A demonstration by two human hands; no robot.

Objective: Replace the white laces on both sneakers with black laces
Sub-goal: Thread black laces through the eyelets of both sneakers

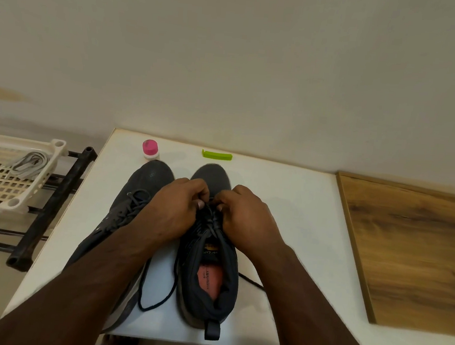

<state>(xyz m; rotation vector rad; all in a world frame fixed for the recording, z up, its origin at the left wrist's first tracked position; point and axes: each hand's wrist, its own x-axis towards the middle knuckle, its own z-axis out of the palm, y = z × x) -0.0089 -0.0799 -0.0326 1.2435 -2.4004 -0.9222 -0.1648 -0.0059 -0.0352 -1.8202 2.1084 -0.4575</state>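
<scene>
A smooth white table (287,206) meets a plain cream wall. At its centre stand two dark mesh sneakers: the left sneaker (141,192) is laced, while on the right sneaker (208,276) both curled hands work. The left hand (174,209) and right hand (247,216) pinch the thin black lace (158,299), its loose end looping toward six o'clock. At nine o'clock, flat white laces (28,163) lie coiled in a perforated plastic tray (2,187).
</scene>
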